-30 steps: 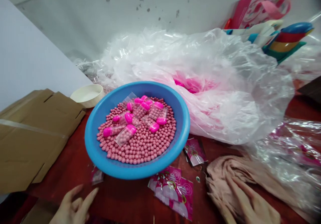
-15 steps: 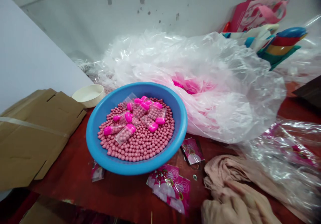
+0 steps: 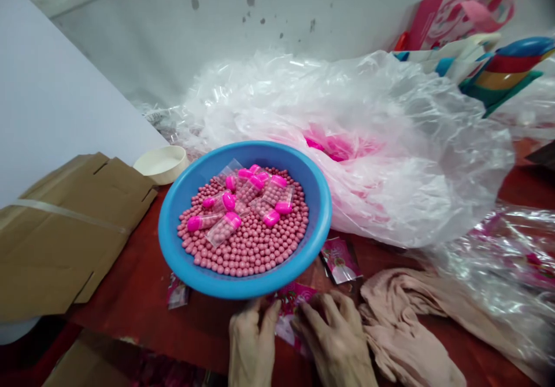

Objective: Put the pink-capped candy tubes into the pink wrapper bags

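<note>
Pink printed packets [image 3: 297,294] lie on the red table just in front of the blue basin [image 3: 173,254]. At their left edge is my left hand [image 3: 254,338], its thumb and fingers curled near the packets. My right hand [image 3: 336,332] rests over their right side, fingers spread and bent, touching them. Both hands are slightly blurred. Inside the basin, small clear containers with bright pink caps [image 3: 223,229] lie on many pink beads [image 3: 247,257]. Right of my right hand a crumpled beige cloth [image 3: 403,312] lies on the table.
Flattened cardboard [image 3: 65,231] and a shallow white dish [image 3: 162,163] are at the left. A large clear plastic bag [image 3: 390,144] with pink contents fills the back. More packets [image 3: 340,260] lie right of the basin, with plastic wrapping [image 3: 498,271] at far right.
Both hands have moved left from the beige cloth to the packets in front of the basin and have come apart. The view has shifted slightly.
</note>
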`<state>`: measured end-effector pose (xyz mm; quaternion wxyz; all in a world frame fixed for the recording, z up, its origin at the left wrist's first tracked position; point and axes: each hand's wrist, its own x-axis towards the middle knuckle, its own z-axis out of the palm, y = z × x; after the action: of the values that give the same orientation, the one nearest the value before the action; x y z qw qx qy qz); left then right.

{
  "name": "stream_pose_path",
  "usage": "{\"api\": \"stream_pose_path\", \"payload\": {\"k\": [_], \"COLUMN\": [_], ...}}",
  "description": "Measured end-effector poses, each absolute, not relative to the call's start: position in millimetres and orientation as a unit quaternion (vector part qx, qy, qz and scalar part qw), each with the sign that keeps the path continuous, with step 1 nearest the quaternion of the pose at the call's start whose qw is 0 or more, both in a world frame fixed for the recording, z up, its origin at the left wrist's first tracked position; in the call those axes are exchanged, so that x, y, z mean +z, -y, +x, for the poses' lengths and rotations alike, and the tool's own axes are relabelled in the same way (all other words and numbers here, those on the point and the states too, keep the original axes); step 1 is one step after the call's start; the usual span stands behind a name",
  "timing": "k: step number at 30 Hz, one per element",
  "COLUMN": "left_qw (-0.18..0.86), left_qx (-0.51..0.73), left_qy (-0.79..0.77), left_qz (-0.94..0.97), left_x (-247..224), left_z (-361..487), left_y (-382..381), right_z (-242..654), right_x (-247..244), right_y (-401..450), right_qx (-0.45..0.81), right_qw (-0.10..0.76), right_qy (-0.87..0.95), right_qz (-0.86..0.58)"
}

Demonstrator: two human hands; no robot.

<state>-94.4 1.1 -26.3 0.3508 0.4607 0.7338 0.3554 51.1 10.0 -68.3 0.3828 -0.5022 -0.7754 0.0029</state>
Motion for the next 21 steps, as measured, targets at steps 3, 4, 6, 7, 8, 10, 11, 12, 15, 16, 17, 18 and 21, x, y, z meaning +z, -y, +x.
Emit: {"api": "stream_pose_path", "payload": {"k": [3, 4, 6, 7, 8, 10, 11, 12, 15, 16, 17, 18, 21], "left_qw": [0.371, 0.38, 0.397, 0.405, 0.415, 0.44, 0.453, 0.471, 0.567, 0.608, 0.643, 0.665, 0.656], "left_qx": [0.354, 0.354, 0.356, 0.357, 0.36, 0.364, 0.366, 0.371, 0.424, 0.446, 0.467, 0.483, 0.527], "left_qy": [-0.728, -0.724, -0.714, -0.708, -0.702, -0.683, -0.671, -0.655, -0.584, -0.558, -0.533, -0.515, -0.504], "left_qz": [0.455, 0.454, 0.454, 0.454, 0.454, 0.455, 0.459, 0.46, 0.397, 0.347, 0.292, 0.243, 0.192], "left_x": [-32, -33, -33, -33, -32, -28, -26, -22, -10, -6, -2, 2, 10], "left_z": [-100, -99, -99, -99, -100, -102, -102, -101, -93, -89, -86, -83, -75], "left_y": [2, 2, 1, 1, 0, -2, -2, -3, -4, -4, -3, -3, -1], "right_z": [42, 41, 41, 41, 42, 44, 46, 47, 52, 54, 56, 58, 60], "right_x": [-86, -89, -88, -84, -79, -67, -61, -54, -37, -33, -29, -27, -22], "right_y": [-14, -14, -12, -10, -9, -4, -2, 1, 6, 7, 8, 9, 12], "right_qx": [-0.008, -0.009, -0.007, -0.005, -0.006, -0.015, -0.021, -0.026, -0.03, -0.028, -0.021, -0.002, 0.14], "right_qw": [0.375, 0.376, 0.378, 0.38, 0.383, 0.396, 0.401, 0.405, 0.424, 0.431, 0.435, 0.437, 0.472], "right_qy": [0.787, 0.783, 0.769, 0.762, 0.76, 0.765, 0.771, 0.775, 0.773, 0.769, 0.767, 0.762, 0.704], "right_qz": [-0.49, -0.495, -0.515, -0.524, -0.525, -0.508, -0.495, -0.485, -0.472, -0.471, -0.471, -0.477, -0.512]}}
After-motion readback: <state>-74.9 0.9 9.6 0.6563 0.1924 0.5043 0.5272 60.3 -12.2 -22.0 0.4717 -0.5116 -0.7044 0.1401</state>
